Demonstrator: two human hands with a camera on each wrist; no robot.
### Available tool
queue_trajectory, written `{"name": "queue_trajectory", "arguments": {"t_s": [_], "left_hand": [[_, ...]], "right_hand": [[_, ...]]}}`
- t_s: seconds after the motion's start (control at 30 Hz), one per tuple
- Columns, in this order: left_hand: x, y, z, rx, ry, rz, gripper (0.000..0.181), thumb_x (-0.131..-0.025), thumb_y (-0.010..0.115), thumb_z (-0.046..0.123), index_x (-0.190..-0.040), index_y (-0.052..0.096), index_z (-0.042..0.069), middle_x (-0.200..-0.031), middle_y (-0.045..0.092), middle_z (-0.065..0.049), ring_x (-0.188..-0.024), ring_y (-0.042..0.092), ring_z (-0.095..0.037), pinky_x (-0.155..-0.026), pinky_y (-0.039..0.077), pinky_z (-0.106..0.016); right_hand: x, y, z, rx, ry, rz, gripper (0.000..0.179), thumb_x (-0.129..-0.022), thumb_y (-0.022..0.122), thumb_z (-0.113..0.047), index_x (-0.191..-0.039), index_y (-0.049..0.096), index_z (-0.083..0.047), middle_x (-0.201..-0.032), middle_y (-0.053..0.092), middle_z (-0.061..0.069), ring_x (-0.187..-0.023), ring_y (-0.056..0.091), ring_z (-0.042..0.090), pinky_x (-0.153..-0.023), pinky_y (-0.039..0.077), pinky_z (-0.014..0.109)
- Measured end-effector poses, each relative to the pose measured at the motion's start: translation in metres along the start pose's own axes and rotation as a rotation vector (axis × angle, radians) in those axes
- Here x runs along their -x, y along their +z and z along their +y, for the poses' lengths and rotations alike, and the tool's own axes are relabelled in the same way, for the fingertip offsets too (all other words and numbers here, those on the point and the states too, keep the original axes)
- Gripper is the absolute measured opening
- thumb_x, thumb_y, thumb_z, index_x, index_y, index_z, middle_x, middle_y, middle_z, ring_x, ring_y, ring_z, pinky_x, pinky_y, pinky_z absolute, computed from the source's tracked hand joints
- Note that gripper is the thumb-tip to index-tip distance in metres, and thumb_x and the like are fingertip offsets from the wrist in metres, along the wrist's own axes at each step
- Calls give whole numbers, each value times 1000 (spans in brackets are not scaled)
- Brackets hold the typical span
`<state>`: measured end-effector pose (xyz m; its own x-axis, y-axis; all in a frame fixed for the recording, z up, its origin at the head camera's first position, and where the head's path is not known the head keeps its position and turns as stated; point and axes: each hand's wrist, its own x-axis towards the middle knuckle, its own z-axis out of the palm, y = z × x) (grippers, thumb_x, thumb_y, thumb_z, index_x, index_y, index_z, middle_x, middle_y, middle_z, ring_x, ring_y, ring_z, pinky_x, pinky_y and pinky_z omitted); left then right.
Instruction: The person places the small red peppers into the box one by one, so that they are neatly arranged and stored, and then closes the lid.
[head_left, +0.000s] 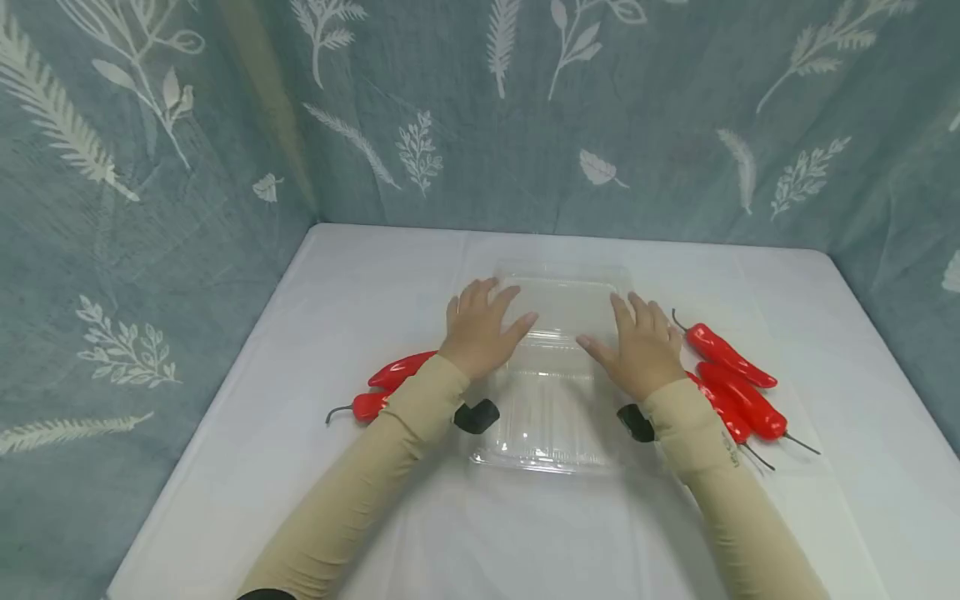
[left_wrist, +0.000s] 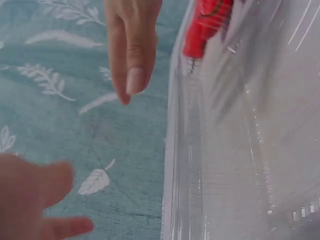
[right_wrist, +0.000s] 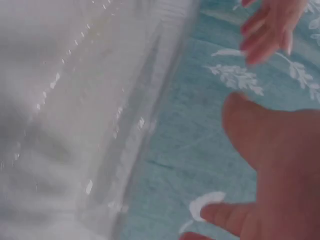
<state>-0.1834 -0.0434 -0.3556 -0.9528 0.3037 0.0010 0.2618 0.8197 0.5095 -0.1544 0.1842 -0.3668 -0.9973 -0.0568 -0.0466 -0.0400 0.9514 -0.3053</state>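
A clear plastic clamshell box (head_left: pixel 551 425) lies unfolded on the table, its lid (head_left: pixel 566 304) laid back on the far side. My left hand (head_left: pixel 480 333) is over the box's left side with fingers spread. Over the right side is my right hand (head_left: pixel 641 354), its fingers also apart. Neither hand grips anything; whether the fingertips touch the plastic I cannot tell. Red chili peppers (head_left: pixel 401 369) lie partly hidden behind the left forearm. Several more red chili peppers (head_left: pixel 742 400) sit beside the right hand, one partly covered by it.
A white cloth covers the table (head_left: pixel 525 542). Grey-green fabric (head_left: pixel 525 150) with white leaf prints hangs behind the table and at its sides. A dark wrist camera (head_left: pixel 476 416) sticks out below the left hand, another (head_left: pixel 636 423) below the right.
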Motion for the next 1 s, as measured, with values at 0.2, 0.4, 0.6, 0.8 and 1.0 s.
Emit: {"name": "queue_trajectory", "arguments": {"t_s": [0.2, 0.4, 0.6, 0.8, 1.0], "left_hand": [[26, -18, -15, 289, -53, 86, 45, -99, 46, 43, -121, 56, 5, -116, 55, -13, -108, 52, -27, -91, 46, -42], [66, -16, -31, 365, -217, -49, 36, -96, 50, 47, -101, 56, 12, -77, 58, -5, -64, 52, -18, -61, 43, -29], [87, 8, -34, 394, -297, -137, 29, -93, 58, 40, -98, 55, 12, -68, 54, -4, -62, 50, -16, -58, 40, -26], [88, 23, -31, 386, -291, -113, 21, -93, 60, 32, -94, 56, 11, -64, 49, -3, -60, 47, -17, -58, 39, -27], [87, 30, -29, 366, -255, -86, 17, -90, 64, 28, -93, 57, 13, -67, 52, -2, -61, 49, -16, -60, 41, -28]], "right_hand": [[20, -28, 17, -82, -9, 37, 77, -93, 57, -40, -148, 22, 3, -144, 31, 31, -130, 32, 49, -100, 36, 61], [47, -52, 43, -78, 18, 64, 60, -94, 59, -33, -136, 42, 6, -126, 48, 32, -111, 52, 46, -92, 43, 59], [64, -51, 64, -48, 58, -3, 53, -87, 67, -26, -126, 51, 7, -109, 58, 27, -86, 58, 35, -76, 52, 52], [84, -35, 77, -5, 61, -60, 56, -79, 77, -26, -116, 53, 9, -101, 62, 23, -81, 58, 30, -71, 52, 48], [101, -18, 83, 55, 106, -44, 64, -71, 83, -32, -114, 55, 7, -96, 59, 22, -82, 56, 32, -68, 54, 50]]}}
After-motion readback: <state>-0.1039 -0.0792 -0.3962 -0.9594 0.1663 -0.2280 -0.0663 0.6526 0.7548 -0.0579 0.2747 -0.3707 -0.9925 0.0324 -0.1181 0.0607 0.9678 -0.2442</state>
